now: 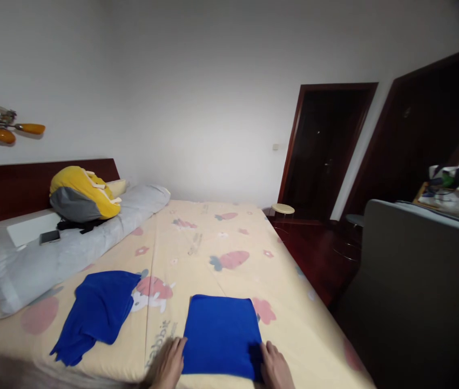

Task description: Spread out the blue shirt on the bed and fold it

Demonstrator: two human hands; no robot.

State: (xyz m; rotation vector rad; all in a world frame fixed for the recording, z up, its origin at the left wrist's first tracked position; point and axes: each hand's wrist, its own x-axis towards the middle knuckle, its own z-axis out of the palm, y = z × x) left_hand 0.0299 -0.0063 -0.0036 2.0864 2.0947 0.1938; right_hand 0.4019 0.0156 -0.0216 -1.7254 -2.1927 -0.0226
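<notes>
Nearest: your left hand (167, 363), fingers spread flat on the bed sheet (197, 237), its fingertips touching the left edge of the folded blue cloth (222, 335). It grips nothing.

Beside it: your right hand (275, 366), fingers loosely open, resting on the near right corner of the same cloth, pressing rather than pinching.

Between the hands: the folded blue cloth, a neat rectangle lying flat near the front edge of the bed.

Left of it, apart: a second blue cloth (98, 310), crumpled and unfolded.

Farther back, left: a grey pillow (71, 243) carrying a phone (49, 236) and a yellow and grey bundle (79, 194), against a dark headboard (2, 186).

Farthest, right: a round stool (282, 208) on the floor before a dark doorway (326, 146).

Risk, as judged: the folded cloth sits close to the bed's edge and the sheet looks smooth; an uneven push from one hand could skew the fold or slide it off.
</notes>
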